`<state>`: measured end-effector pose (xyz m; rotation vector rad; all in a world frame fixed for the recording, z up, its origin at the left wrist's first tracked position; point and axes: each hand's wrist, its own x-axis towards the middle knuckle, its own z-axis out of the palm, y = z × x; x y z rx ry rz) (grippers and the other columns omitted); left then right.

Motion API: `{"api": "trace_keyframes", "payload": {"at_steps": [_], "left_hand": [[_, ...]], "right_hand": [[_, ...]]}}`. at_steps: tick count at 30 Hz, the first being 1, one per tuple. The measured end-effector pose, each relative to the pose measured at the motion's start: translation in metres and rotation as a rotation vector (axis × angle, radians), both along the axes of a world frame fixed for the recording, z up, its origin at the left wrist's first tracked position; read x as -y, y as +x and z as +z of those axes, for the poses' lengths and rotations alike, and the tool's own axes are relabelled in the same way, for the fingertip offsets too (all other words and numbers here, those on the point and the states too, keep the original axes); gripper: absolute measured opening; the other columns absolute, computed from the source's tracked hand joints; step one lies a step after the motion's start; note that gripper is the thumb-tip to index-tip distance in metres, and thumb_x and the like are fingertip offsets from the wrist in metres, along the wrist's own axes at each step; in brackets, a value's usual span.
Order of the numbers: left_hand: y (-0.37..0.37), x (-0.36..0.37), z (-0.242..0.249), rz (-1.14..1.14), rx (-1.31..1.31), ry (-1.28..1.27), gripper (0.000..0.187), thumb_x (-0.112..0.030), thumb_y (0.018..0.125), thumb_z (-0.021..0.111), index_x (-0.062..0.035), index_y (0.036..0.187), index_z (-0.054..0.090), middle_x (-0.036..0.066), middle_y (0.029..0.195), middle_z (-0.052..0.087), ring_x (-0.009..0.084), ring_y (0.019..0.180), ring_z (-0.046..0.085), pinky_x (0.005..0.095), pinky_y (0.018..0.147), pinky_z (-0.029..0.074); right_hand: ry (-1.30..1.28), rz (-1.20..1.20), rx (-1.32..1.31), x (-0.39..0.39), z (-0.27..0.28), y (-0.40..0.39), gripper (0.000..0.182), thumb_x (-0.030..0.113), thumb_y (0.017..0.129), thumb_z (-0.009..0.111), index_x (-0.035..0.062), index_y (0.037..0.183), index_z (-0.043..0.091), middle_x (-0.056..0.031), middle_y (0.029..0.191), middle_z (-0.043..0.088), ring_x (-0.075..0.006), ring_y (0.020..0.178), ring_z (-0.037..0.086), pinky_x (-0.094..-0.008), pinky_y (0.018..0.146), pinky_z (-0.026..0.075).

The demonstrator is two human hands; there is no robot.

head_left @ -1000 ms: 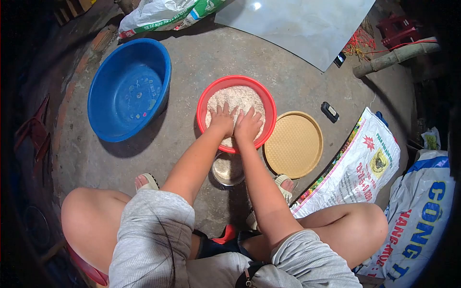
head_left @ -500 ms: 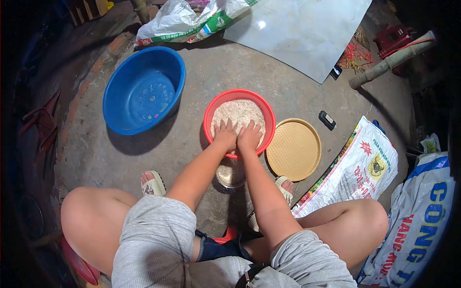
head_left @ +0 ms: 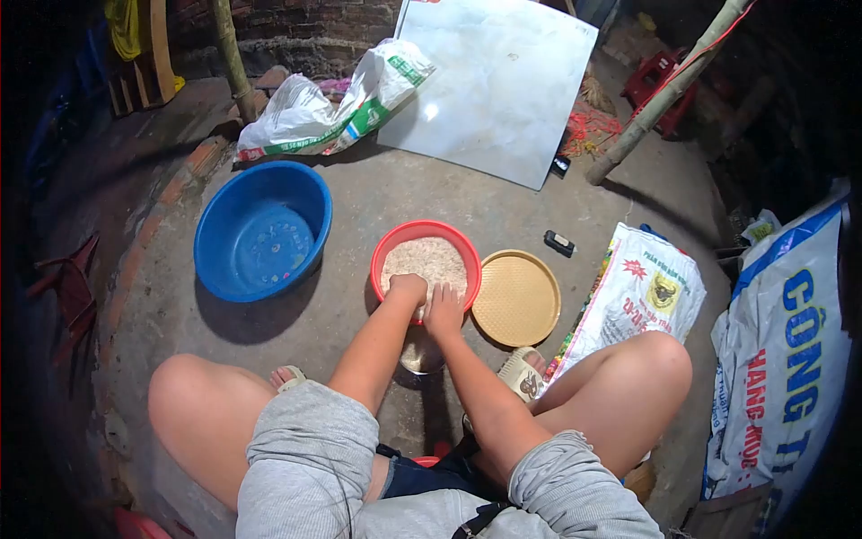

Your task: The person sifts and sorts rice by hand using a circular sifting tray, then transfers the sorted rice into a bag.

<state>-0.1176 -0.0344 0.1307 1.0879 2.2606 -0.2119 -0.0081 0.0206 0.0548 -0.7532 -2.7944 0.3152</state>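
Observation:
A red plastic basin stands on the floor in front of me, holding pale, beige grainy stuff. Over its near left part is my left hand, its fingers curled down into the grains so that the tips are hidden. My right hand lies close beside it at the near rim, fingers stretched out over the grains. Partly hidden under my forearms, a small shiny bowl sits nearer to me. Against the basin's right side lies a round gold tray.
To the left stands a large blue basin. A small black device lies beyond the tray, near a white printed sack. Another sack is at far right. Behind are a shiny white panel, a crumpled sack and a bamboo pole.
The camera has tilted up, so more of the background shows. My left fingers have gone from spread on the grains to curled into them; my right hand stays spread at the near side.

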Motion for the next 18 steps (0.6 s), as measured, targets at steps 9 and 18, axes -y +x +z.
{"api": "trace_keyframes", "payload": {"at_steps": [9, 18], "left_hand": [[-0.023, -0.007, -0.037, 0.582, 0.423, 0.71, 0.027, -0.025, 0.078, 0.057, -0.0063, 0.097, 0.065, 0.012, 0.094, 0.064, 0.0212, 0.078, 0.064, 0.0344, 0.067, 0.051], [-0.038, 0.027, -0.011, 1.23, 1.2, 1.148, 0.041, -0.036, 0.09, 0.044, -0.0046, 0.116, 0.051, 0.012, 0.112, 0.058, 0.025, 0.098, 0.059, 0.0346, 0.08, 0.05]], "right_hand": [[-0.108, -0.075, 0.195, 0.013, 0.013, -0.005, 0.056, 0.025, 0.083, 0.05, 0.0035, 0.133, 0.035, -0.0211, 0.136, 0.035, -0.0352, 0.125, 0.035, -0.0462, 0.105, 0.023], [-0.018, 0.176, 0.093, 0.006, 0.009, 0.023, 0.041, 0.028, 0.085, 0.048, 0.0024, 0.118, 0.049, -0.0205, 0.12, 0.05, -0.0322, 0.108, 0.05, -0.0461, 0.093, 0.036]]}}
